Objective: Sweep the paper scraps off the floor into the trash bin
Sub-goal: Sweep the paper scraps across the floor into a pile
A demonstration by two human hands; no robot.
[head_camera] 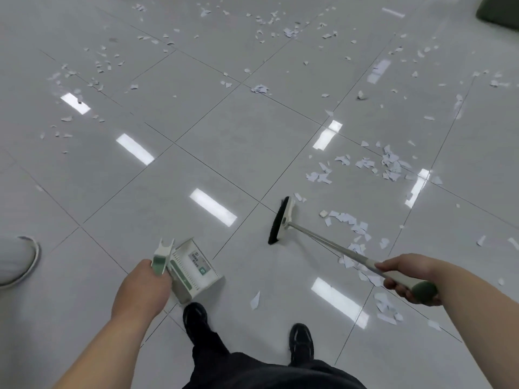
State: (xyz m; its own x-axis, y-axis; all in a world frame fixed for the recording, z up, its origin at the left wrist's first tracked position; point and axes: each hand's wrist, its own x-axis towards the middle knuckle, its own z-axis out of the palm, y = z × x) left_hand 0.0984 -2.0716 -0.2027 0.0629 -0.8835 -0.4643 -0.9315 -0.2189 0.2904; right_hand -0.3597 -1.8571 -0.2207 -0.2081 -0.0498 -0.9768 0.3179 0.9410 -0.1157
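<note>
We stand on a glossy grey tiled floor (224, 130), and we take twelve o'clock as straight ahead of our two black shoes (301, 342).

Our left hand (140, 287) grips the white and green handle of the dustpan (196, 272) at about eleven o'clock, close to our feet. The fingers are curled round the handle. Most of them are hidden under the back of the hand, so we cannot tell how tightly they lie together. The pan is tilted, with its open mouth towards twelve o'clock.

Our right hand (407, 279) holds the broom (323, 240) at three o'clock, the fingers wrapped together round the pale shaft just above its green end grip. The shaft slants down to one o'clock, where the broom head (282, 220) rests on the tiles with its black bristles facing ten o'clock.

The paper scraps (348, 220) lie mostly on our right. One loose band curves from just beside the broom head back under the shaft towards three o'clock. A thicker heap (390, 164) lies farther out at two o'clock. One single scrap (255, 300) lies just ahead of our shoes, between dustpan and broom. Thin scatterings spread far off at twelve o'clock (289, 32) and at ten o'clock (98, 63).

At nine o'clock a white shoe (19, 259) shows at the edge. A dark green thing (500, 9) sits far away at one o'clock, cut off by the corner.
</note>
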